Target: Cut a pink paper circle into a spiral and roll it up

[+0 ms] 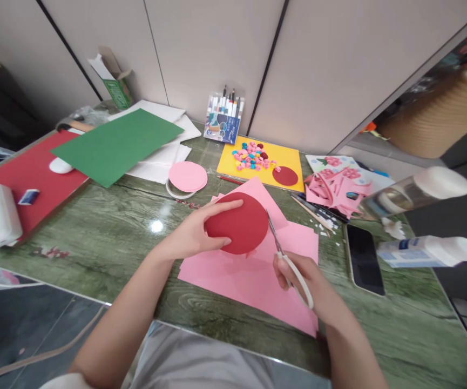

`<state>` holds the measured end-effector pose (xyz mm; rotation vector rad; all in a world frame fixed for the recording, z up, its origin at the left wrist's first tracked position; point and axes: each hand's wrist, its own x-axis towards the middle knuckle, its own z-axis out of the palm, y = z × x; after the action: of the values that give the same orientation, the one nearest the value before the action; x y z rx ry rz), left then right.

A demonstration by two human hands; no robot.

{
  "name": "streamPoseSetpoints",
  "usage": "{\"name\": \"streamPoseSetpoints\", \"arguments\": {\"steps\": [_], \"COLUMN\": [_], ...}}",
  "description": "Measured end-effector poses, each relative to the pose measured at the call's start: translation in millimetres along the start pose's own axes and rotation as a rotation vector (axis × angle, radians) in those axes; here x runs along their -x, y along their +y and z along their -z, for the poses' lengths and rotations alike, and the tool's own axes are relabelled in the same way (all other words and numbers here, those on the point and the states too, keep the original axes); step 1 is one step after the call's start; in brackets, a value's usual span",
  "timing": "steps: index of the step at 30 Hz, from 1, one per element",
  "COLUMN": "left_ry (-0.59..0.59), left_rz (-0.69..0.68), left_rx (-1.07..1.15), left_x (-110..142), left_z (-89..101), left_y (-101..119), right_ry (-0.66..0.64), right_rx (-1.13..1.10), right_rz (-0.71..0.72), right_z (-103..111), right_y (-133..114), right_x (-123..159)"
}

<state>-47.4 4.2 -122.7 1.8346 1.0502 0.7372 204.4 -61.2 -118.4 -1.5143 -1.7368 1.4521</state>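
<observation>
Green table point(95, 232), and centre stage is the pink paper point(245, 286)! The green sheet point(120, 143) sits beyond its left side; the yellow board point(285, 154) lies behind it. Left hand point(190, 227) holds the red disc point(247, 224) above the paper, thumb and one finger spread on top, the others hidden. Right hand point(306, 270), over the paper's right, curls its fingers round the scissors point(278, 247), blades by the disc's edge. Phone point(365, 259): right of the paper.

Light: the scene is brightly and rather evenly lit.
Glare: a white spot is reflected on the glossy table point(112, 227).
Shadows: soft, faint ones are cast on the pink paper point(253, 289).
Edges: the bottles point(419, 252) are stretched at far right.
</observation>
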Motion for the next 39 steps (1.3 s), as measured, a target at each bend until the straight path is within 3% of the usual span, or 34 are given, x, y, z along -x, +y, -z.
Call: {"name": "streamPoseSetpoints", "arguments": {"steps": [23,39], "left_ry": [-0.031,-0.123], "left_rz": [0.002,-0.001], "left_rx": [0.004,0.106], "left_x": [1,1], "left_z": [4.0,1.9], "left_y": [-1,1], "right_ry": [-0.049,-0.082], "right_rx": [0.102,0.089], "right_rz": [-0.043,-0.027], "right_z": [9,15], "right_y": [0,2], "right_x": [3,4]}}
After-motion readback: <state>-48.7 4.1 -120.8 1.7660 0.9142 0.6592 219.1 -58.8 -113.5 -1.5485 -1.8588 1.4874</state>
